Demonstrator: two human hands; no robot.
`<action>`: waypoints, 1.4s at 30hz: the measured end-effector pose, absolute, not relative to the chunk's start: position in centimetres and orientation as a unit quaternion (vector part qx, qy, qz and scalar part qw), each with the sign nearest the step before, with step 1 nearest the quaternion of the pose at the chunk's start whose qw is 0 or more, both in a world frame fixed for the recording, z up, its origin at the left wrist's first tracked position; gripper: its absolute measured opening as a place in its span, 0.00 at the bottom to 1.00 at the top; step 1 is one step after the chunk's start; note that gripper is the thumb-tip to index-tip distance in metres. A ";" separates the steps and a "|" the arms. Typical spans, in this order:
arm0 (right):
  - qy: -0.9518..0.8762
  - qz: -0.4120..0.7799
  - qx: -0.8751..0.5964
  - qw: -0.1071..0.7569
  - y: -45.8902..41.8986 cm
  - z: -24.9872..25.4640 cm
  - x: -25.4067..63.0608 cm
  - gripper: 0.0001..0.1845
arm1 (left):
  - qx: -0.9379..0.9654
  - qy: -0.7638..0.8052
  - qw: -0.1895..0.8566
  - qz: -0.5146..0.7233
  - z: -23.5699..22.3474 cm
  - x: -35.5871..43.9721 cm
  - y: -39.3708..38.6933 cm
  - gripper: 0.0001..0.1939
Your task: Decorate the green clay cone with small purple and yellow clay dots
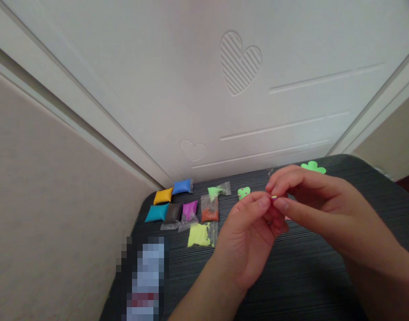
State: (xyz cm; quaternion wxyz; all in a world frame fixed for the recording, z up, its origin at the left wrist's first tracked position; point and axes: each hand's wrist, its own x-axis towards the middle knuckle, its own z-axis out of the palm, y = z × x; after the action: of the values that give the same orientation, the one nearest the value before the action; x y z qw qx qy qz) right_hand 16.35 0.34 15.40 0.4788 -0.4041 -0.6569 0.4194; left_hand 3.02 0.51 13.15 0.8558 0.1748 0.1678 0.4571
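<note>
A tiny piece of modelling clay [274, 197], yellow with a purple-pink edge, sits pinched between both hands above the dark table. My left hand [246, 243] grips its near side with thumb and forefinger, the palm turned up. From the right, my right hand [320, 200] closes thumb and fingertips on the same piece. Most of it is hidden by the fingers. Just behind my left fingers lies a green clay shape [243, 192] with small pink dots. A green flower-like shape [313, 167] rests beyond my right hand, and a bit of pink shows below the fingers.
Left of my hands lie packets of clay: yellow-green [198, 235], orange-brown [210, 211], purple [190, 209], black [173, 214], teal [157, 212], yellow [163, 196], blue [182, 186] and light green [215, 191]. A pixelated object [146, 276] is at the front left. A white panel [204, 98] stands behind the table [191, 263].
</note>
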 end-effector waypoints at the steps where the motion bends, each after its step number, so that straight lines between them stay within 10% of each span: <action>1: -0.655 0.420 -0.404 0.481 0.4 15.4 16.4 0.03 | 0.178 0.179 0.852 0.459 13.1 2.9 0.7 0.07; 8: -0.627 0.394 -0.433 0.514 1.2 15.3 17.7 0.02 | 0.348 0.314 0.695 0.545 13.6 1.1 2.2 0.04; 14: -0.590 0.398 -0.426 0.559 1.6 15.6 19.4 0.04 | 0.662 0.579 0.264 0.396 12.1 0.8 3.1 0.12; 21: -0.550 0.418 -0.385 0.612 1.8 16.0 21.4 0.05 | 0.718 0.599 0.194 0.297 5.3 1.9 5.0 0.44; 42: -0.519 0.428 -0.355 0.649 1.6 16.5 23.4 0.07 | 0.727 0.657 0.010 0.199 2.1 4.8 5.6 0.41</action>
State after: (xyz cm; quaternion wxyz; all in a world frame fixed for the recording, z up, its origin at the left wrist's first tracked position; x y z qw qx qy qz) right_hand 23.36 1.60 16.54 0.6489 -0.3553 -0.5190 0.4281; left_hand 4.77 5.64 2.13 0.0102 0.7273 0.6568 0.1987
